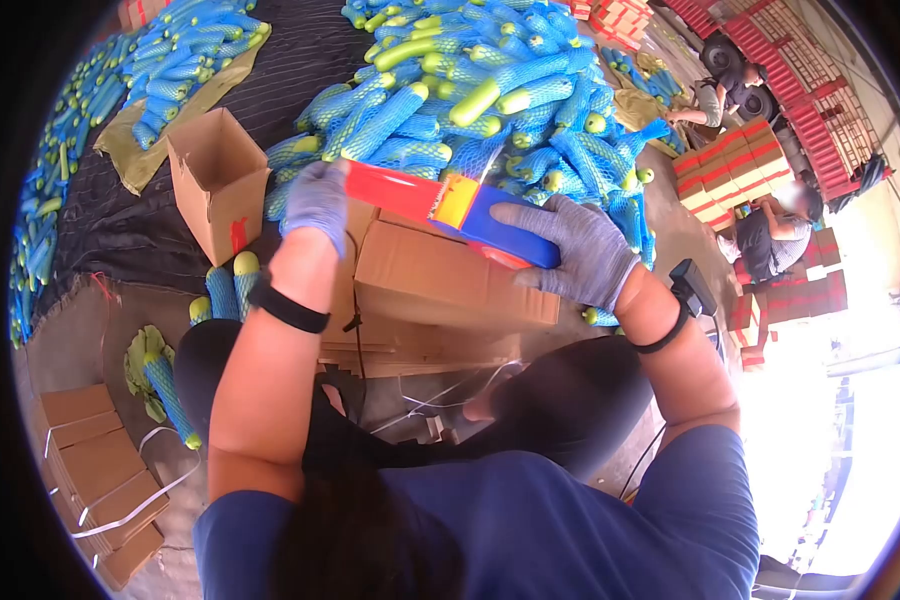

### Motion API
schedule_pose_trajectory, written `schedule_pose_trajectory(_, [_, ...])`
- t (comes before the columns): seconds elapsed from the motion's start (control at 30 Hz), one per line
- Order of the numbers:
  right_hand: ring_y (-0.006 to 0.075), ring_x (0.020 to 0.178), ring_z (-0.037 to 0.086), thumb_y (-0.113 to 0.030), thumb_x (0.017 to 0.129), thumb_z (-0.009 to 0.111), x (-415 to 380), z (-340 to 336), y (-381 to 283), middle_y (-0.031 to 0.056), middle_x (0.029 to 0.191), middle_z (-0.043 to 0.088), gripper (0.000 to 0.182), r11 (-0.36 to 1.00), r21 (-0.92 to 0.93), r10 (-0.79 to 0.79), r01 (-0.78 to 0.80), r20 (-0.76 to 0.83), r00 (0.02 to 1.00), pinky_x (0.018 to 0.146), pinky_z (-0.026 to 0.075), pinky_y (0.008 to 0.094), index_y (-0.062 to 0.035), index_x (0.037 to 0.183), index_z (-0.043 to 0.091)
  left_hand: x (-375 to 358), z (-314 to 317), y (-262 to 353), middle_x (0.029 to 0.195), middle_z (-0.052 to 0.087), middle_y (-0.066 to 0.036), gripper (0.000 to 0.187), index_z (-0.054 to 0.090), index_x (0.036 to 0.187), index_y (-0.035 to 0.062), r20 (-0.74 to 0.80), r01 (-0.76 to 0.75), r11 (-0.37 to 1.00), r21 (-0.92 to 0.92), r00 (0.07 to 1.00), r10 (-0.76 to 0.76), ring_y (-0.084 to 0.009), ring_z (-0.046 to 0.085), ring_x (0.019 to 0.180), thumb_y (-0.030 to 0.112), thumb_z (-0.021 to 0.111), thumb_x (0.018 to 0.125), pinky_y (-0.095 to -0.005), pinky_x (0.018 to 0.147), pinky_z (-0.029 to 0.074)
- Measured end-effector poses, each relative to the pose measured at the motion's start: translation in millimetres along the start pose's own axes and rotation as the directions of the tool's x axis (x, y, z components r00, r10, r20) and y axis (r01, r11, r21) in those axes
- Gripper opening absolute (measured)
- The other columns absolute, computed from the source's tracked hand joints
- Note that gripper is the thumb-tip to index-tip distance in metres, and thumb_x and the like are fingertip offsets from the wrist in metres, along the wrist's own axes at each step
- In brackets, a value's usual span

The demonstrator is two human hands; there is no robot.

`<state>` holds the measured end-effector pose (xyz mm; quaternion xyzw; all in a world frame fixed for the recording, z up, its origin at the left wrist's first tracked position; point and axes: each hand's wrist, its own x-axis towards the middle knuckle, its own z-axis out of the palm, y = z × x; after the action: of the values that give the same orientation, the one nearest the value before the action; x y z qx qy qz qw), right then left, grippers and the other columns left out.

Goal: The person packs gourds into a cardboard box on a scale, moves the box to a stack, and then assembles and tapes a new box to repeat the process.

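My right hand (582,248), in a grey glove, is wrapped round a blue tape dispenser (510,228) with a yellow part at its near end. A strip of red tape (395,186) stretches from the dispenser to my left hand (316,204), also gloved, whose fingers are closed on the tape's end. Below the strip, between my knees, lies a cardboard box (450,275). The dispenser overlaps the box's upper right part in this view.
A large pile of long green vegetables (490,90) in blue net sleeves lies ahead. An open carton (215,185) stands to the left; flattened cartons (110,470) lie at lower left. Stacked boxes (735,165) and two people (775,240) are at right.
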<state>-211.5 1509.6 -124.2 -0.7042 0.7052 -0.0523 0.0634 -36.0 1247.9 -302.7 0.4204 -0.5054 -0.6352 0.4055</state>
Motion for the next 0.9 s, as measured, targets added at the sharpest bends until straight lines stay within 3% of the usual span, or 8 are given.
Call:
schedule_pose_trajectory(0.2, [0.0388, 0.081, 0.065, -0.039, 0.078, 0.070, 22.7, 2.7, -0.1, 0.0193, 0.089, 0.062, 0.049, 0.991, -0.130, 0.022, -0.013, 0.072, 0.997, 0.072, 0.053, 0.0480, -0.0307, 0.126, 0.063, 40.4, -63.8, -45.9, 0.100, 0.069, -0.009, 0.037, 0.065, 0.115, 0.0000, -0.106, 0.207, 0.878, 0.431, 0.978, -0.179, -0.0192, 0.062, 0.086, 0.031, 0.058, 0.097, -0.0330, 0.081, 0.048])
schedule_pose_trajectory(0.37, [0.0390, 0.078, 0.063, -0.040, 0.081, 0.073, 29.8, 2.7, -2.4, 0.0175, 0.090, 0.060, 0.050, 0.988, -0.152, 0.005, 0.016, 0.133, 0.991, 0.073, 0.052, 0.0473, -0.0327, 0.130, 0.060, 41.9, -77.3, -84.4, 0.113, 0.068, -0.014, 0.041, 0.065, 0.118, 0.0024, -0.105, 0.351, 0.844, 0.407, 0.935, -0.338, -0.0300, 0.064, 0.101, 0.034, 0.046, 0.101, -0.0371, 0.092, 0.046])
schedule_pose_trajectory(0.4, [0.0387, 0.078, 0.063, -0.040, 0.081, 0.073, 32.1, 0.8, -4.2, 0.0172, 0.090, 0.060, 0.050, 0.983, -0.181, 0.017, 0.013, 0.159, 0.987, 0.073, 0.051, 0.0473, -0.0333, 0.129, 0.060, 56.4, -88.3, -118.2, 0.113, 0.068, -0.014, 0.041, 0.064, 0.120, 0.0031, 0.146, -0.090, 0.487, 0.869, 0.986, -0.077, -0.0300, 0.064, 0.102, 0.034, 0.046, 0.101, -0.0375, 0.093, 0.045])
schedule_pose_trajectory(0.47, [0.0384, 0.079, 0.063, -0.039, 0.081, 0.073, 35.2, -4.7, -10.7, 0.0171, 0.090, 0.059, 0.050, 0.985, -0.173, 0.029, 0.000, 0.167, 0.986, 0.073, 0.051, 0.0472, -0.0331, 0.130, 0.060, 58.3, -86.9, -131.3, 0.113, 0.068, -0.014, 0.040, 0.063, 0.121, 0.0037, 0.491, -0.487, -0.134, 0.863, 0.871, -0.004, -0.0299, 0.064, 0.102, 0.034, 0.045, 0.101, -0.0380, 0.093, 0.045])
schedule_pose_trajectory(0.6, [0.0392, 0.086, 0.067, -0.036, 0.084, 0.064, 39.2, -4.8, -11.5, 0.0190, 0.093, 0.066, 0.041, 0.989, -0.148, 0.034, -0.003, 0.204, 0.978, 0.076, 0.053, 0.0489, -0.0339, 0.125, 0.062, -5.5, -21.0, -106.0, 0.122, 0.065, -0.012, 0.038, 0.058, 0.128, 0.0090, 0.369, 0.322, 0.741, 0.590, 0.708, -0.602, -0.0265, 0.062, 0.111, 0.032, 0.045, 0.100, -0.0394, 0.095, 0.045])
schedule_pose_trajectory(0.73, [0.0386, 0.086, 0.067, -0.037, 0.086, 0.063, 41.9, -3.4, -13.8, 0.0181, 0.095, 0.066, 0.041, 0.989, -0.148, 0.056, -0.025, 0.213, 0.975, 0.078, 0.053, 0.0486, -0.0344, 0.127, 0.061, 35.6, -21.6, -147.4, 0.128, 0.062, -0.011, 0.038, 0.058, 0.131, 0.0111, 0.200, 0.274, 0.435, 0.858, 0.600, -0.774, -0.0236, 0.060, 0.115, 0.029, 0.049, 0.098, -0.0372, 0.096, 0.046])
schedule_pose_trajectory(0.8, [0.0384, 0.087, 0.067, -0.038, 0.087, 0.063, 44.8, -5.2, -15.6, 0.0184, 0.096, 0.066, 0.042, 0.985, -0.168, 0.081, -0.041, 0.239, 0.968, 0.080, 0.053, 0.0478, -0.0353, 0.129, 0.060, 20.6, -17.6, -114.6, 0.134, 0.058, -0.013, 0.039, 0.054, 0.136, 0.0109, 0.244, 0.173, 0.803, 0.570, 0.898, -0.367, -0.0223, 0.056, 0.121, 0.019, 0.044, 0.099, -0.0362, 0.100, 0.044])
schedule_pose_trajectory(0.9, [0.0389, 0.088, 0.067, -0.040, 0.087, 0.063, 43.6, -6.6, -12.9, 0.0192, 0.097, 0.066, 0.044, 0.987, -0.158, 0.064, -0.025, 0.242, 0.968, 0.081, 0.053, 0.0475, -0.0357, 0.131, 0.059, -7.9, -3.6, -76.7, 0.139, 0.054, -0.014, 0.044, 0.050, 0.142, 0.0108, 0.094, -0.108, 0.967, 0.232, 0.992, 0.088, -0.0209, 0.053, 0.126, 0.009, 0.040, 0.100, -0.0351, 0.105, 0.041])
